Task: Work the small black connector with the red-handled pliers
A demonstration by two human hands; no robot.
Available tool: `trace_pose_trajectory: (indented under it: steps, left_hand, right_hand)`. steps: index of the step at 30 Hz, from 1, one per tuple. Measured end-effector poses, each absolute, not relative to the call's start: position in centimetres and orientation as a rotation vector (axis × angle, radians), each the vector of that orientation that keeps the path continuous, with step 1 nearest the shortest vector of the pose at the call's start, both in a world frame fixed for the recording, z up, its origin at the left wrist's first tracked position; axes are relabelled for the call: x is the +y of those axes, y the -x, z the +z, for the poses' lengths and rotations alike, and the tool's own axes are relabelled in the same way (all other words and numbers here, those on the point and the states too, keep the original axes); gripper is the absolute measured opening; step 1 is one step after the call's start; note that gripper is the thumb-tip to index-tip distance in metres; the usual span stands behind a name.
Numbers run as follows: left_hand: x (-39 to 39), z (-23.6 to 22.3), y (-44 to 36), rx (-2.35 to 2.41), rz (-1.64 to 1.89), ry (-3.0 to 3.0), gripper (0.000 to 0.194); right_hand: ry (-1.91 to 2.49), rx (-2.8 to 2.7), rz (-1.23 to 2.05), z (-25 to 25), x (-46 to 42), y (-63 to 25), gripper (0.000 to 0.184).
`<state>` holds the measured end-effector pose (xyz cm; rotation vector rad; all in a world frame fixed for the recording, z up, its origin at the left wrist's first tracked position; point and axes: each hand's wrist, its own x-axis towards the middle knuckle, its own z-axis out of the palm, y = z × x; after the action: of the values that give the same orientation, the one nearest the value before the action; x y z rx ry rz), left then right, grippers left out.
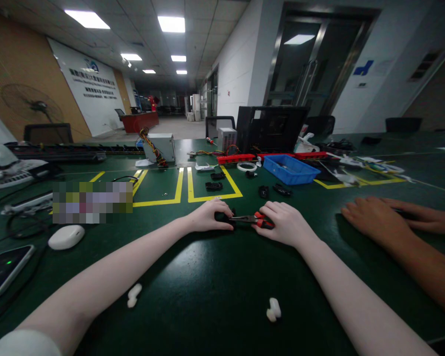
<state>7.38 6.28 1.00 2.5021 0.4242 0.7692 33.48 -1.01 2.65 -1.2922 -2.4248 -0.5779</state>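
Note:
My right hand [284, 223] is closed around the red and black handles of long-nosed pliers [260, 221]. Their metal jaws point left and reach a small black part [230, 216], which my left hand [209, 216] pinches between thumb and fingers. That part is mostly hidden, so its kind does not show, and I cannot tell whether the jaws grip it or only touch it. Just beyond my hands lie black plastic pieces [214, 186] inside a yellow-taped square, with more dark pieces [264, 192] to its right.
Two white earbuds, one left [134, 295] and one right [273, 310], lie near me. A white case [66, 237] and a phone [7, 272] are left. A blue tray [307, 177] stands behind my right hand. A co-worker's hands [374, 217] rest at right.

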Motion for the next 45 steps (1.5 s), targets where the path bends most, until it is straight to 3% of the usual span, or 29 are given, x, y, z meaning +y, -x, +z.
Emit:
trace_pose_trajectory:
  steps: [9,28,45]
  left_hand:
    - [6.3,1.0,-7.4,0.419,0.785,-2.456,0.026]
    - [6.5,0.8,-7.6,0.407,0.819,-2.431,0.025]
    - [6.6,0.8,-7.6,0.425,0.764,-2.377,0.025]
  right_hand:
    - [1.292,-2.439,-0.645,2.8,-1.0,-33.4,0.031]
    - [1.415,-2.449,-0.385,3.0,-0.8,-33.5,0.025]
    - [1.415,-2.45,-0.407,3.3,-0.6,-33.7,0.031]
